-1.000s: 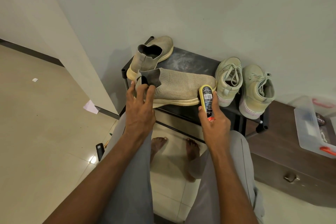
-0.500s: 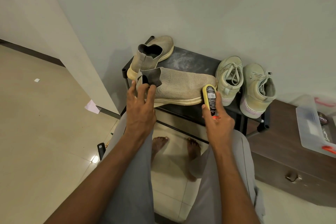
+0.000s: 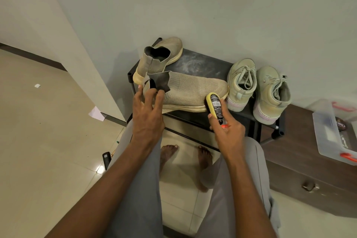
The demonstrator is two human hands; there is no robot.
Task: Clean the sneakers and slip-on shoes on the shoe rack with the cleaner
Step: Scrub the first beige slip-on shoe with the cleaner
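Left hand (image 3: 147, 116) grips the heel of the near slip-on shoe (image 3: 189, 91), fingers curled on its collar — shoe lies sideways at the front edge of the shoe rack (image 3: 195, 62). Right hand (image 3: 227, 133) holds the cleaner (image 3: 215, 107), its head at the shoe's toe sole. Risk: hard scrubbing could push the shoe off the edge, or bump the sneakers (image 3: 258, 87) just beside the toe.

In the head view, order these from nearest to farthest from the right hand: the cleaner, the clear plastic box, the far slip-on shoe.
From the right hand:
1. cleaner, in its grip.
2. far slip-on shoe, back left on the rack.
3. clear plastic box, far right on the cabinet.
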